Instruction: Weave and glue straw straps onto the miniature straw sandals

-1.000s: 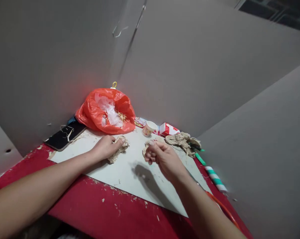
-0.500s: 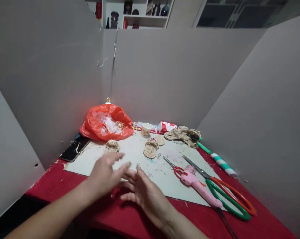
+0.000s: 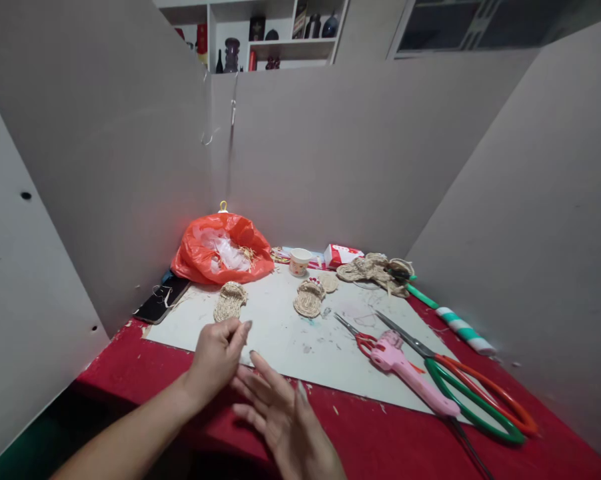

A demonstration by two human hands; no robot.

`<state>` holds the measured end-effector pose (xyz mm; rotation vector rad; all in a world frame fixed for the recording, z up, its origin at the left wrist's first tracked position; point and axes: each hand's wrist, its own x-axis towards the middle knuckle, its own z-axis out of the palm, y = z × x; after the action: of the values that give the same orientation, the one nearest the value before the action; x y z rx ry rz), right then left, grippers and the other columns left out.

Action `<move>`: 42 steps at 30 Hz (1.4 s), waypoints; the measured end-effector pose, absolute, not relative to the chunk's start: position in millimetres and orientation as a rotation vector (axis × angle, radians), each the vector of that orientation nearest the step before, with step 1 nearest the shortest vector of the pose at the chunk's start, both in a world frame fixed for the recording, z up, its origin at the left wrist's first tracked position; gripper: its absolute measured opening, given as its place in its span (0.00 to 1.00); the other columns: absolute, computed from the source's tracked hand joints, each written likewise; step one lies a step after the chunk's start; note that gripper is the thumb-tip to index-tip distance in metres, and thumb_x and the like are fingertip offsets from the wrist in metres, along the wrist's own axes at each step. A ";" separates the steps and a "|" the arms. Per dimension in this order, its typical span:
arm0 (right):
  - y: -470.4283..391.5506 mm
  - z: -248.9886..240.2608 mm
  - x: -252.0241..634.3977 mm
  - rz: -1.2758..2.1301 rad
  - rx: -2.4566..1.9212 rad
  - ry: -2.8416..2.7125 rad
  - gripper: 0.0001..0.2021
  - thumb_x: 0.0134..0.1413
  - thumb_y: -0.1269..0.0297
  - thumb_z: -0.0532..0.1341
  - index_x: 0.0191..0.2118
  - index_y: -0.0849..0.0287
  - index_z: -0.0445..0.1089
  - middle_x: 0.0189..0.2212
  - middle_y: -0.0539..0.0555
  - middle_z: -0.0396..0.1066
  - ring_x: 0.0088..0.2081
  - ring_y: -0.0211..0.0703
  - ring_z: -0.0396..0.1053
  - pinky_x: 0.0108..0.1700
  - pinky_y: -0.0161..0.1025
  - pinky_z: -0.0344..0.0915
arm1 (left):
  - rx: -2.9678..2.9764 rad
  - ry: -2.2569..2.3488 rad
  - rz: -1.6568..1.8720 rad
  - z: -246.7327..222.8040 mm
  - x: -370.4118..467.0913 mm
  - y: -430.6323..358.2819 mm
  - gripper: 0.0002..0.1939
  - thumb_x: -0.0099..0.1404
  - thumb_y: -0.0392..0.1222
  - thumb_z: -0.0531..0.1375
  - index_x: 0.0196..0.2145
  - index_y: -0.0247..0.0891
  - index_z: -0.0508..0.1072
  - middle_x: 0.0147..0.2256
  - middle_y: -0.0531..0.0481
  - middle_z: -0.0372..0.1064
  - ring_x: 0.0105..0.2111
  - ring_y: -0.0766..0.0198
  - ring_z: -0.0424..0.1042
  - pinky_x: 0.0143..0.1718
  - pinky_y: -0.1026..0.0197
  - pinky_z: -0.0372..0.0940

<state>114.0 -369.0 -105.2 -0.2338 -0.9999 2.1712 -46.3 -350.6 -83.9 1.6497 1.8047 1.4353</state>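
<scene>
My left hand (image 3: 218, 360) is closed over the front of the table, thumb pressed against its curled fingers. Whatever may be inside it is hidden. Just right of it and lower, my right hand (image 3: 280, 407) is open, palm turned up and fingers spread, with nothing resting on it. Beyond the left hand lies a small woven straw slipper (image 3: 229, 302). A second little straw slipper (image 3: 308, 299), with red beads on its strap, sits further right on the white board (image 3: 275, 340).
Red-handled scissors (image 3: 364, 340), a pink glue gun (image 3: 413, 381) and large green-and-orange-handled scissors (image 3: 460, 380) lie right. A red plastic bag (image 3: 193, 257), paper cup (image 3: 299, 261) and braided straw pieces (image 3: 375, 268) are at the back. A phone (image 3: 160, 300) lies left. Grey panels (image 3: 310, 160) enclose the table.
My left hand has closed from spread fingers and drawn slightly away from the right. My right hand has moved lower and opened wider, palm up. The view has shifted slightly.
</scene>
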 end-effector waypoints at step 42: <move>-229.5 -56.4 92.6 1.746 -0.531 -1.290 0.14 0.40 0.60 0.71 0.35 0.60 0.79 0.31 0.54 0.76 0.30 0.40 0.68 0.31 0.38 0.67 | 1.306 1.237 1.682 -41.6 -59.2 -293.1 0.15 0.54 0.41 0.67 0.40 0.35 0.74 0.39 0.46 0.77 0.38 0.61 0.74 0.39 0.62 0.67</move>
<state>92.6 -229.5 -56.4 -0.5314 -1.2897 1.7459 -59.2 -293.1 -41.6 1.3064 1.2368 1.6817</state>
